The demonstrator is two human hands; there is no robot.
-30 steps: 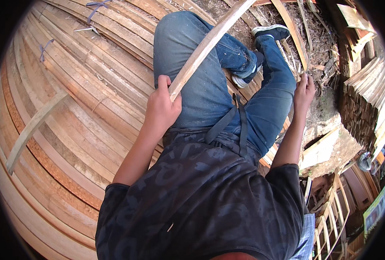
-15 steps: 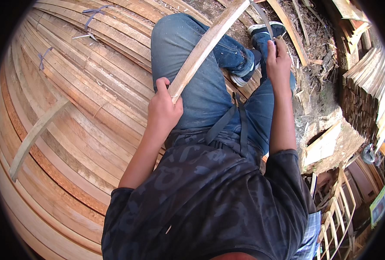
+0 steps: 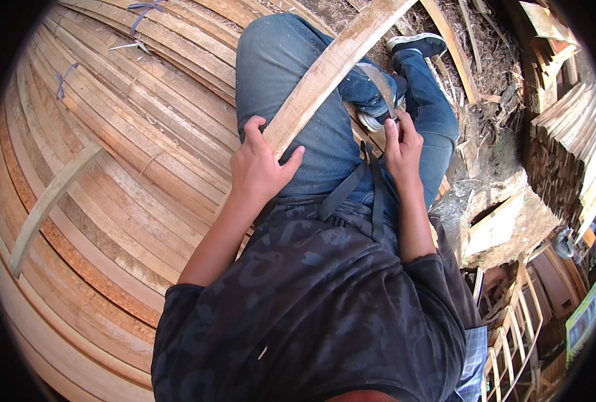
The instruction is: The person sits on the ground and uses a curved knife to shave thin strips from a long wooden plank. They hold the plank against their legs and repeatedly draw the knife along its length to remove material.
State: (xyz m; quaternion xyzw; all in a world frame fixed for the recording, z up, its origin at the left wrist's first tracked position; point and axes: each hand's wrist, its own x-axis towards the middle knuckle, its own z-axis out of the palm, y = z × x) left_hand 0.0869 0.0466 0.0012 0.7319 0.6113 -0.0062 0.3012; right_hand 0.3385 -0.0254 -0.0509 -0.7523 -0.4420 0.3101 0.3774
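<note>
Pale wood fills the left half of the view: a broad stack of long thin slats (image 3: 110,174), curving with the lens and running off the upper and lower left edges, so its full extent cannot be seen. One loose slat (image 3: 50,197) lies slantwise across the stack near its left edge. The person sits at the stack's right edge in blue jeans (image 3: 305,100), their dark patterned shirt (image 3: 318,301) hiding the lap and whatever is under it. To the right, past the legs, lies a littered ground of offcuts, with another pile of cut wood (image 3: 566,154) at the right rim, bent and hard to make out.

A long wooden strip (image 3: 331,67) slants from the top edge, where it is cut off, down across the left thigh. Its lower end sits in the left hand (image 3: 261,167): this grip is closed around the strip's end, fingers over the far edge and thumb spread along the near side. The right hand (image 3: 400,144) rests near the right knee, fingers curled on a narrow grey piece (image 3: 380,80) that rises from it towards the strip; what this piece is, and how firmly the grip has it, cannot be told. The two hands are well apart, the left thigh between them.
</note>
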